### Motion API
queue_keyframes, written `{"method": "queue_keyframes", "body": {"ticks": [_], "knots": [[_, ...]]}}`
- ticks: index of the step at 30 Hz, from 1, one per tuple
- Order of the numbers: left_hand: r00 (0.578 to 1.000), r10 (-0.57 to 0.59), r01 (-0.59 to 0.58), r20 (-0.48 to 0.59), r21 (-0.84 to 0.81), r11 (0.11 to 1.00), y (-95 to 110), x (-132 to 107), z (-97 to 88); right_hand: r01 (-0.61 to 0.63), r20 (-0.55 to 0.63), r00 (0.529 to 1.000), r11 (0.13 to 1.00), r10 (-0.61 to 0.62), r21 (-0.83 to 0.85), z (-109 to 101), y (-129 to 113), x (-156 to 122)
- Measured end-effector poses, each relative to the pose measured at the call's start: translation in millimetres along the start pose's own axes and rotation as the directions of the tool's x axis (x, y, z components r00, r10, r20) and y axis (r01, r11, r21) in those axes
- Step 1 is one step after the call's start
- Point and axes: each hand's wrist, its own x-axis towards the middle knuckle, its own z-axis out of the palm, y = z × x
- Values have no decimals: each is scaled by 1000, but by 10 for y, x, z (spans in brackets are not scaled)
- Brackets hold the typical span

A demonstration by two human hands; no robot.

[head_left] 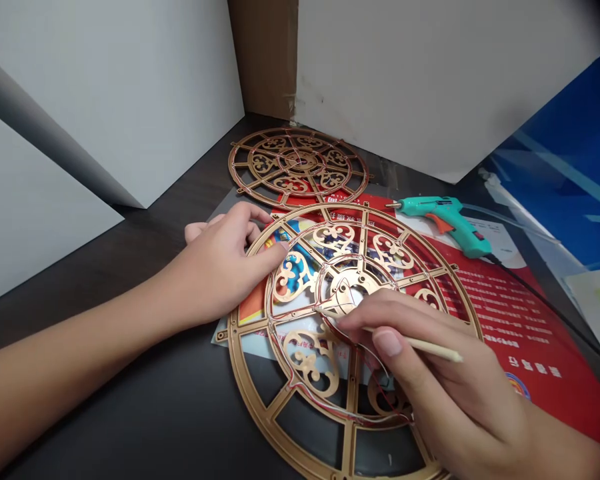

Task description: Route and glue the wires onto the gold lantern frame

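The person's left hand (220, 267) rests on the left side of a gold openwork wheel frame (240, 340), its grip open and holding nothing, with the curved fingertips touching the frame. The right hand (430, 353) sits over the lower right of the same frame, its grip closed in a pinch on a thin wooden stick (423, 345), whose pointed end reaches in near the frame's hub. Thin red and silver wires (280, 353) run along the frame's inner ring and spokes. The frame lies toward the front of the bench (105, 267), partly on a red printed sheet (510, 320) and partly on the dark bench top. Just beside its right rim, a teal glue gun (443, 217) with an orange trigger lies on the sheet, its nozzle pointing left. A second wired gold wheel frame (236, 160) lies flat toward the back corner of the bench, just behind the first.
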Motion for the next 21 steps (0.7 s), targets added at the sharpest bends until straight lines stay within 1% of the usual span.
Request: {"method": "queue_keyframes", "body": {"ticks": [4,6,9,12,16,21], "knots": [[999,20,-21,34,20,1000,16,-37,17,-53,-65,996,997,58,63,20,18,-18],[999,27,-29,44,36,999,20,-45,25,-72,-61,995,994,77,79,24,18,-20],[998,49,-51,50,41,998,6,-75,48,-50,-29,998,998,51,44,21,7,-17],[996,84,-85,17,75,994,-28,-134,82,-23,-22,999,1000,23,11,19,2,-12],[992,126,-128,25,110,986,-36,-203,112,-25,-12,1000,1000,25,10,29,10,-10],[994,105,-107,23,107,988,12,-217,121,19,26,999,1000,-19,-21,30,12,0]]}}
